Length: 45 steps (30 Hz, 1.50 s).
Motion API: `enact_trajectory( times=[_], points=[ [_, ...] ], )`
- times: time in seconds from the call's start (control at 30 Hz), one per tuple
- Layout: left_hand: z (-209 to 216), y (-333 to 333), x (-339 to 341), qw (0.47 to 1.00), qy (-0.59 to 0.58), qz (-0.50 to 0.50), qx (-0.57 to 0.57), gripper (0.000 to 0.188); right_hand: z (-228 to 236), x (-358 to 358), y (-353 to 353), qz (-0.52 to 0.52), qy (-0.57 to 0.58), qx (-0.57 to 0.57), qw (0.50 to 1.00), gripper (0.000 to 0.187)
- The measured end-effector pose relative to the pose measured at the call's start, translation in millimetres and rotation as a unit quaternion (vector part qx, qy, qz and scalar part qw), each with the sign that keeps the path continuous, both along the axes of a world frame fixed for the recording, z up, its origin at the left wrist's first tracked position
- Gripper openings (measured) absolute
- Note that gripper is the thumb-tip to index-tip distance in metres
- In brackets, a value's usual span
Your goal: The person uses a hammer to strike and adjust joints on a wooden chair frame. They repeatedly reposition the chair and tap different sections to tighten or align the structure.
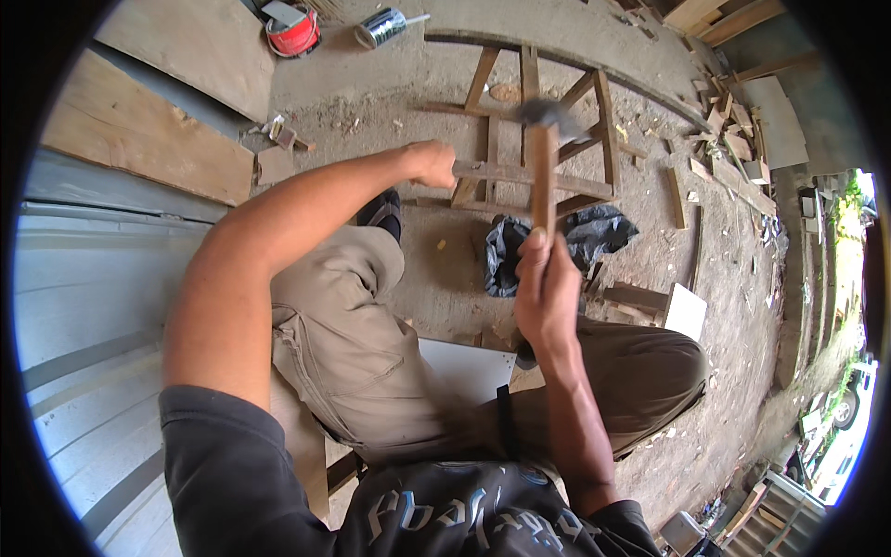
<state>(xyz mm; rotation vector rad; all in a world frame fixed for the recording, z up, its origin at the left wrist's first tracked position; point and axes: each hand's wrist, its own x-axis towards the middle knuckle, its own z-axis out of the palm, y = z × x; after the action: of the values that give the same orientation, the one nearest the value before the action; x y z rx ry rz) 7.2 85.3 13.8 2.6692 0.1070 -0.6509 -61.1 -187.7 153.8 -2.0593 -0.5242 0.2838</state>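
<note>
The floor (724, 343) of this workshop is rough, dusty and strewn with wood chips, and offcuts (738, 139) pile up along the right side. Greenery (846, 232) and a parked vehicle (846, 408) show past the open edge on that side; grey metal panelling (102, 288) lines the left.

The hammer (543, 176) has a plain wooden handle and a dark head smeared by motion. It is in front of the wooden frame (603, 130), a skeleton of brown, weathered bars on the floor ahead of the seated person. The right hand (548, 288) wraps firmly round the handle's lower end. The left hand (430, 164) is curled into a fist at one bar's end; I cannot tell what it grips.

I count one hammer, one frame, one red bucket (299, 39), one metal can (379, 30) and two broad wooden boards (139, 130) at the left.
</note>
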Motion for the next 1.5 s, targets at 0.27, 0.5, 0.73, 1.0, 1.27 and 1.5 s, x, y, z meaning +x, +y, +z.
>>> enact_trajectory(
  times=[0.27, 0.5, 0.73, 1.0, 1.27, 1.5],
  points=[
    [29, -14, 0, 0.999, -0.015, -0.047, -0.003, 0.035, -44, 3, -5, 0.03, -0.012, -0.137, 0.99, 0.027],
    [20, -13, 1, 1.0, -0.017, -0.014, -0.01, 0.034, 5, -1, 7, 0.0, -0.005, -0.005, 1.0, 0.028],
    [4, -3, 11, 0.998, -0.023, -0.054, 0.007, 0.035, -11, 7, 5, 0.024, -0.036, -0.044, 0.998, 0.031],
    [26, -18, 9, 0.998, 0.007, -0.048, -0.032, 0.032, -70, 7, -12, 0.013, -0.059, -0.128, 0.99, 0.032],
    [17, -9, 5, 0.999, 0.025, -0.002, -0.037, 0.034, -28, -3, 3, 0.003, -0.049, -0.005, 0.999, 0.027],
    [8, -9, 10, 0.998, 0.052, -0.042, -0.016, 0.031, 4, 3, 14, 0.0, -0.039, 0.036, 0.999, 0.034]
  ],
)
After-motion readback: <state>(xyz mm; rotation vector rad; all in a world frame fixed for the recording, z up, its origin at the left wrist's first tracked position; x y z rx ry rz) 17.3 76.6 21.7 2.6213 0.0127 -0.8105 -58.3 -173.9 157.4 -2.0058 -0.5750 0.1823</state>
